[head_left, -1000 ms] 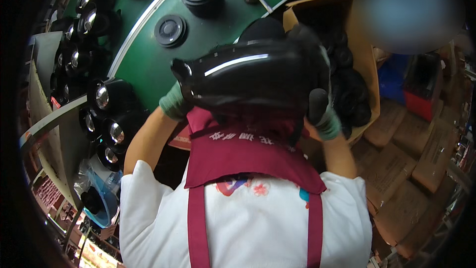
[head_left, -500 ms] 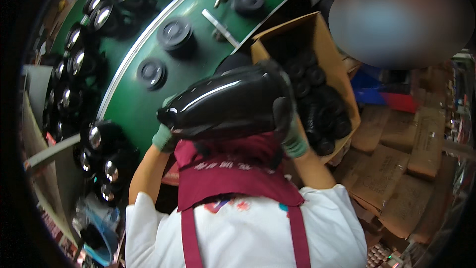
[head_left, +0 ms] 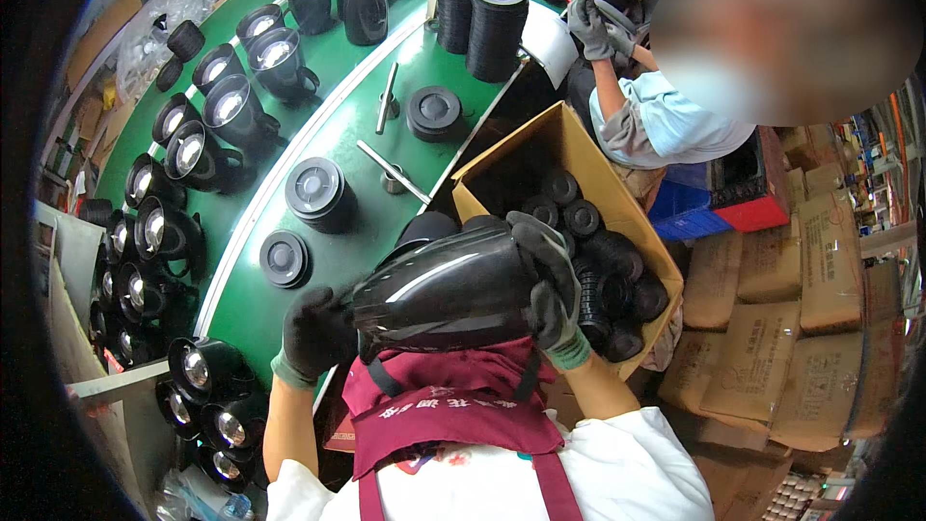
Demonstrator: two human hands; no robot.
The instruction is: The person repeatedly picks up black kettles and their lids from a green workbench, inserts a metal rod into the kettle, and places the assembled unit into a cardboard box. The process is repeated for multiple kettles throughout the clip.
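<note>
A glossy black jug body (head_left: pixel 444 289) lies sideways in front of my maroon apron, held up between both hands. My right hand (head_left: pixel 552 280), in a dark-palmed glove with a green cuff, wraps round its right end. At the left end my left hand (head_left: pixel 320 333), gloved alike, has its fingers curled against the rim; part of them is hidden behind the jug. Just beyond, on the green table (head_left: pixel 371 217), stand a short stack of round black lids (head_left: pixel 316 183), a lower lid pile (head_left: pixel 285 259) and another black lid pile (head_left: pixel 434 114).
An open carton (head_left: pixel 666 314) of black lids stands at my right. Rows of black jugs with silvery insides (head_left: pixel 231 106) fill the table's left side. Tall lid stacks (head_left: pixel 497 29) stand farther off. A gloved co-worker (head_left: pixel 666 121) is beyond the carton; brown boxes (head_left: pixel 743 357) are stacked right.
My left hand has come out from behind the jug to its left end. The jug has turned slightly, while my right hand keeps its grip. The whole view has shifted, showing more of the far table.
</note>
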